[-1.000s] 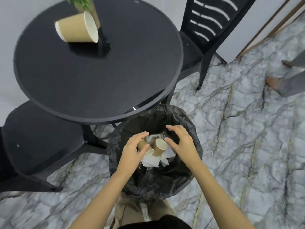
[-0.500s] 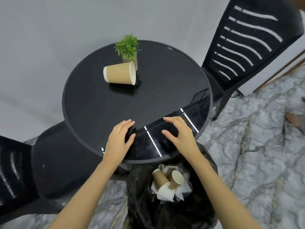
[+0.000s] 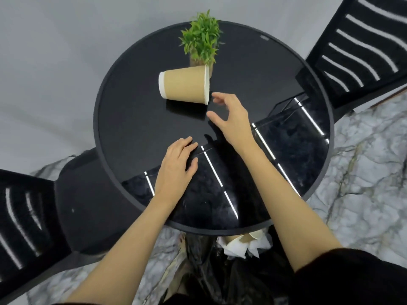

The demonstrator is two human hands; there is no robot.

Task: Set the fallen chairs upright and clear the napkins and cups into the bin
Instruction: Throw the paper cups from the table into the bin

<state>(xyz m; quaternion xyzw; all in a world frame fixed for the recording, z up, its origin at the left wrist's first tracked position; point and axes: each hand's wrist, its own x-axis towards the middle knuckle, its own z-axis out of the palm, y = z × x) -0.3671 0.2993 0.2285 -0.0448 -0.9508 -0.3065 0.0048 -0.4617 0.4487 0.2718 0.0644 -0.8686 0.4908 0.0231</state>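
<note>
A brown paper cup (image 3: 184,84) lies on its side on the round black table (image 3: 136,119), its white rim facing right. My right hand (image 3: 231,116) hovers just right of that rim, fingers spread and empty. Nearer me, my left hand (image 3: 178,164) rests flat on the tabletop, holding nothing. Below the table's near edge, the black bin bag (image 3: 220,276) holds white napkins (image 3: 237,249) and paper cups (image 3: 251,236). Two black chairs stand upright, one at the left (image 3: 28,219) and one at the back right (image 3: 361,47).
A small green plant (image 3: 202,38) in a pot stands just behind the fallen cup. A grey wall runs behind the table. Marble floor (image 3: 363,183) spreads to the right.
My hands left the bin and rose over the table. The right hand has reached forward to the cup's rim; the left has moved further onto the tabletop.
</note>
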